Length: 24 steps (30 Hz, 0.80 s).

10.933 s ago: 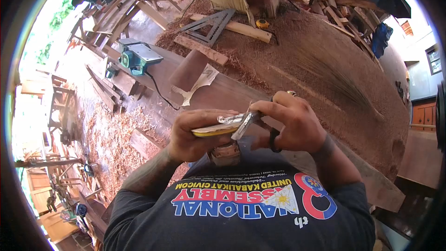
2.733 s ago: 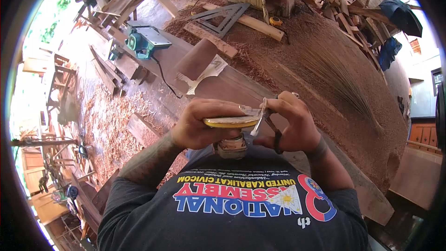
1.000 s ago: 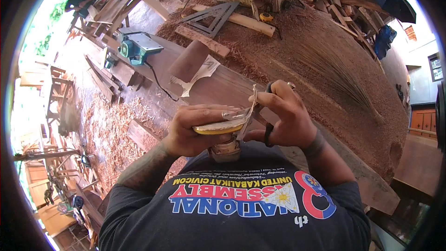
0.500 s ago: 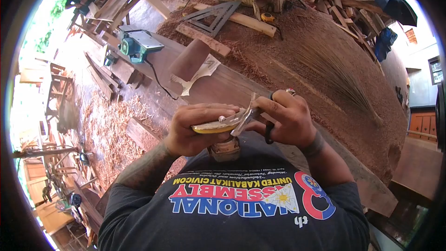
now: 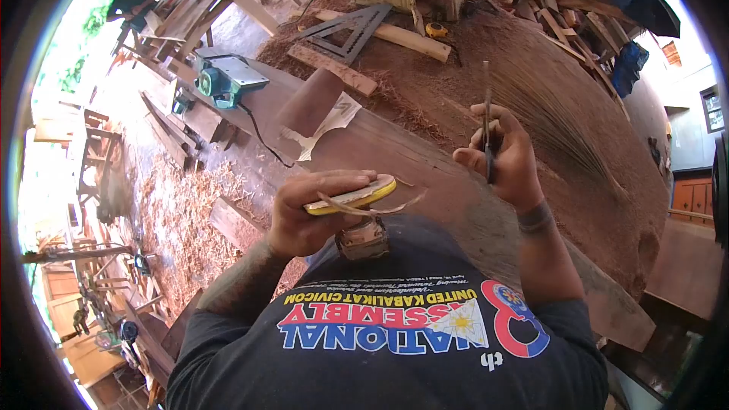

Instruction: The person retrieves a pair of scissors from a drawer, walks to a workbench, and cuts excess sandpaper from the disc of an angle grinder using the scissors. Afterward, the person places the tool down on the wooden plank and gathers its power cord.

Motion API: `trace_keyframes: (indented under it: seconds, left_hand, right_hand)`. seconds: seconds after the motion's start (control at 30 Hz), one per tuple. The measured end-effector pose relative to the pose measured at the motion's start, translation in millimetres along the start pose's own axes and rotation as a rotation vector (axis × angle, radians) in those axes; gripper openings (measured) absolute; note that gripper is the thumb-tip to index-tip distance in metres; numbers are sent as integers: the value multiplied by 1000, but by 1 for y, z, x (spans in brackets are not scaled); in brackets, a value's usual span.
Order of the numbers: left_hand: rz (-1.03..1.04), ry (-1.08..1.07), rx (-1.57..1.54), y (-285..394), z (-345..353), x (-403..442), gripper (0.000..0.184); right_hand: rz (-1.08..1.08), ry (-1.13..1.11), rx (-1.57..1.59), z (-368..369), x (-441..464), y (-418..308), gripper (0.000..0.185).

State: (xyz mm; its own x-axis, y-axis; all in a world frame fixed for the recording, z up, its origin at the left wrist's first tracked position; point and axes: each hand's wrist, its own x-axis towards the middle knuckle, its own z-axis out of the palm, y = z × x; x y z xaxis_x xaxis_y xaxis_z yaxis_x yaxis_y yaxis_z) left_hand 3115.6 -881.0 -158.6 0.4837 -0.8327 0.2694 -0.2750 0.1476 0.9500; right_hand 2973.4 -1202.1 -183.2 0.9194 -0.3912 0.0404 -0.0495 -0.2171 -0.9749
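My left hand [image 5: 307, 212] is closed on a round sanding pad [image 5: 353, 196] with a yellow edge and a pale, worn-looking face turned up. A thin curled strip [image 5: 387, 209] hangs loose from the pad's rim. Just beneath it shows a dusty, brownish tool body [image 5: 363, 239], against my shirt; whether it joins the pad is hidden. Raised to the right, my right hand [image 5: 510, 156] grips a pair of scissors [image 5: 487, 118], dark at the handles, with the narrow blades pointing up and away from the pad.
Ahead lies a wide plank [image 5: 387, 148] bearing a curled brown sandpaper sheet [image 5: 313, 99] with a torn pale part [image 5: 330, 127]. A teal power planer [image 5: 228, 80] with its cord rests farther left. Beyond are a metal triangle square [image 5: 349, 34], a tape measure [image 5: 436, 29] and a stick broom [image 5: 562, 129].
My right hand has moved up and to the right, taking the scissors away from the pad. My left hand still holds the pad, whose rim now shows a dangling strip.
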Motion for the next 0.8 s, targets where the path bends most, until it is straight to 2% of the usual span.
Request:
trace_keyframes:
  seconds: [0.1,0.2,0.3,0.33,0.43,0.47,0.63,0.73,0.8]
  left_hand:
    - [29,-11,48,0,-1,0,48]
    - [92,-37,164,8,0,8,46]
    - [84,50,385,12,5,14,45]
    - [103,76,430,9,10,17,45]
    - [157,111,593,-4,34,29,48]
    - [170,80,662,-5,42,30,49]
    - [68,-115,754,-30,59,15,72]
    - [-49,-117,499,-32,67,15,75]
    - [-135,-148,463,-37,67,14,75]
  right_hand:
    - [157,-3,202,2,-7,29,81]
    - [242,-247,352,11,-16,33,80]
    - [309,-315,595,32,-27,24,77]
    - [310,-361,764,38,-29,22,73]
    - [210,-315,923,64,-31,5,74]
    - [205,-220,918,73,-30,-1,78]
    - [220,-167,695,73,-36,-1,84]
    - [211,-192,662,73,-37,16,82]
    - [164,-214,591,72,-37,46,81]
